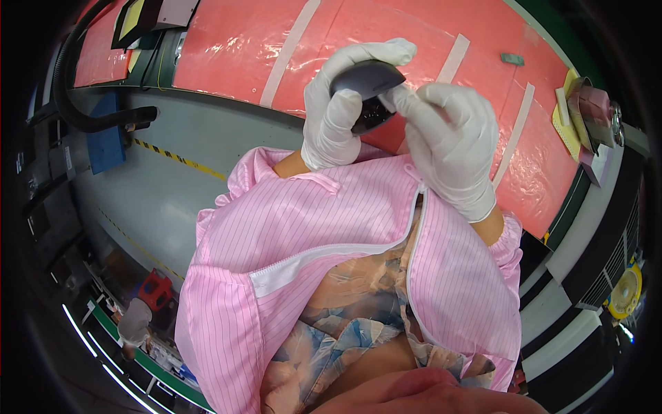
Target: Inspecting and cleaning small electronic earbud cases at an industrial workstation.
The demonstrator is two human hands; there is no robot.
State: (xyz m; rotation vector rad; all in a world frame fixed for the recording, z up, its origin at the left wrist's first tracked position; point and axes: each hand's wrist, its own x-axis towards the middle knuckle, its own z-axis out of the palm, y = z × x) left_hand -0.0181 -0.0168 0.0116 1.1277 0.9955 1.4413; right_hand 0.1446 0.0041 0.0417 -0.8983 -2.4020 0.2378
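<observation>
One left hand (pixel 327 117), upper centre, grasps a dark domed object (pixel 364 77); right hand (pixel 453 141) at its edge, grip indiscernible from here.

Dark object (pixel 367 77) partly hidden by hands (pixel 329 124) (pixel 455 141), pink coat (pixel 303 221) cropped below

Bright, diffuse light is washing the gloved right hand (pixel 452 145) and red mat (pixel 227 45); glare is speckling the latter; strip lights (pixel 79 331) are glowing lower left; fisheye edges are bending, blackening outward
</observation>
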